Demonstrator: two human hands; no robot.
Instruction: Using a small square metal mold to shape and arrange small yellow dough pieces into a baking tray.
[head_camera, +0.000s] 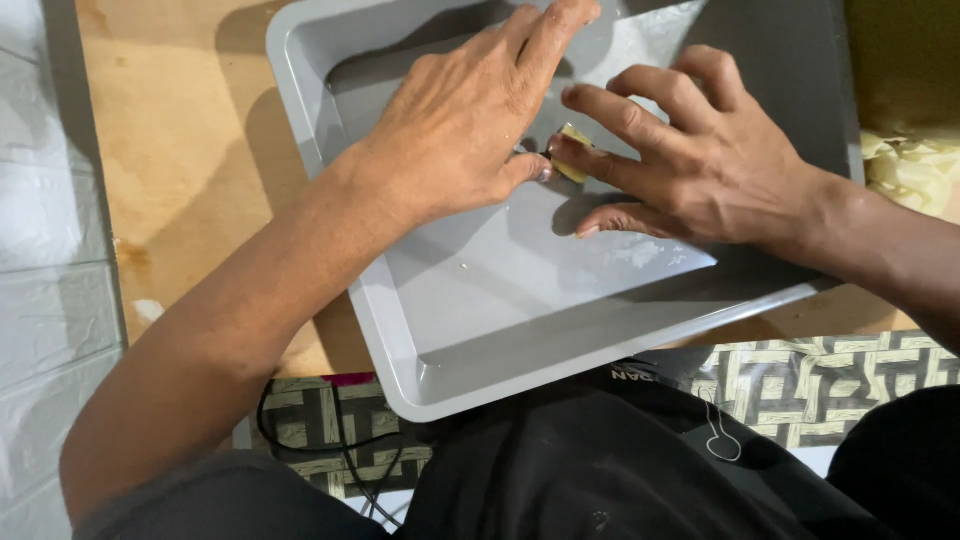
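Observation:
A shallow grey plastic tray lies tilted on a wooden board. Near the tray's middle sits a small pale yellow piece. My right hand comes in from the right, and its index and middle fingers press down on the piece. My left hand reaches across from the lower left, palm down, with its thumb tip touching the piece's left edge. Something small and dark shows at that thumb, but it is too hidden to identify. Wet smears mark the tray floor by my right hand.
A heap of pale yellow material lies past the tray's right side. White brick-patterned panels run along the left. A woven-pattern mat and a black cable lie below the tray, by my dark clothing.

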